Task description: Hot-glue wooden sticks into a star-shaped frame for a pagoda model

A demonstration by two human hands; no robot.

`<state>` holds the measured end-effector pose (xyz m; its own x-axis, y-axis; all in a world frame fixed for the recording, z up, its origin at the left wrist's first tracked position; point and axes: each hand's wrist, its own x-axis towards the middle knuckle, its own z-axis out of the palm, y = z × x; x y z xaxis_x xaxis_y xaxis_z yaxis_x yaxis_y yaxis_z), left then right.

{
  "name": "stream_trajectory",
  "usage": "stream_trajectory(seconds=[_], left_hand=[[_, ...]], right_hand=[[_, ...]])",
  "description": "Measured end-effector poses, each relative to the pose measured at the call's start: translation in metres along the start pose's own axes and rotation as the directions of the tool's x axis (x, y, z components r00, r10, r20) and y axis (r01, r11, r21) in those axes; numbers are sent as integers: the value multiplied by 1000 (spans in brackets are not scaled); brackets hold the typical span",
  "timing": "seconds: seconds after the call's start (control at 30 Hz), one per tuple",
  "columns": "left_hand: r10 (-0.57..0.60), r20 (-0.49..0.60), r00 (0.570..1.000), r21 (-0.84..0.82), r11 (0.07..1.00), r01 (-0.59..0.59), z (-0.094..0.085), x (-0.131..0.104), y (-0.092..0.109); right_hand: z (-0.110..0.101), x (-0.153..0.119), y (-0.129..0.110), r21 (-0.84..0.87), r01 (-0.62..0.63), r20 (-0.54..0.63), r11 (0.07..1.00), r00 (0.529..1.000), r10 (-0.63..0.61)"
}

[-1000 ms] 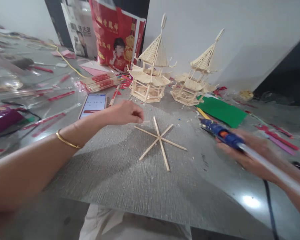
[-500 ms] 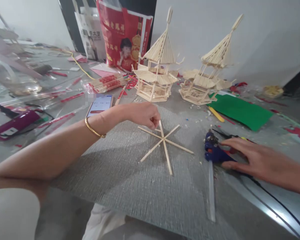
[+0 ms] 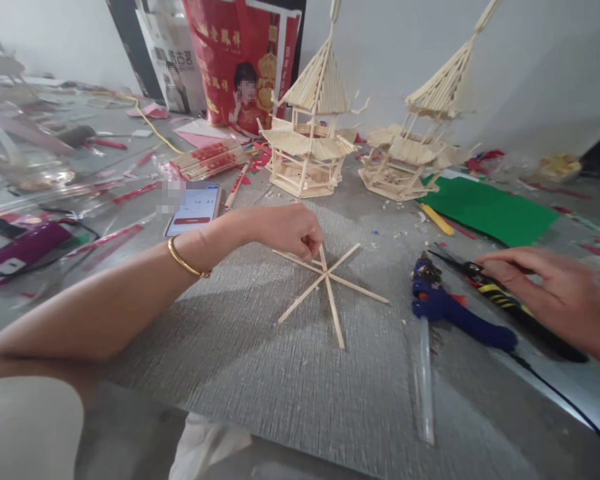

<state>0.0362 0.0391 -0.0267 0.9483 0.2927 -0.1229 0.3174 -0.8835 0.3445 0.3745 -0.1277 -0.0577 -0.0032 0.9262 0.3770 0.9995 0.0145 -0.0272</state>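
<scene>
Six thin wooden arms meet at a centre in a star of sticks lying flat on the grey table. My left hand is closed at the star's upper left, its fingertips pinched by the upper sticks; what they hold is too small to make out. At the right, my right hand rests over black and yellow pliers, thumb and fingers around their upper part. A blue glue gun with a clear glue stick lies just left of the pliers.
Two stick pagodas stand at the back. Green paper and a yellow knife lie back right. A phone, packed sticks, a purple tool and red bag are on the left.
My right hand has left the blue glue gun and moved right onto the pliers. My left hand stays closed at the star. The view has shifted slightly.
</scene>
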Motion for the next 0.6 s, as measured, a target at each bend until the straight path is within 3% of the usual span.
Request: stream_trajectory(seconds=[0.23,0.6], left_hand=[[-1,9,1000,12,1000,1,3,0,0],[18,5,1000,-2,1000,-18,8,3,-2]], right_hand=[[12,-6,11,99,-34,56,994,998,29],[16,-8,17,103,-11,59,995,998,5]])
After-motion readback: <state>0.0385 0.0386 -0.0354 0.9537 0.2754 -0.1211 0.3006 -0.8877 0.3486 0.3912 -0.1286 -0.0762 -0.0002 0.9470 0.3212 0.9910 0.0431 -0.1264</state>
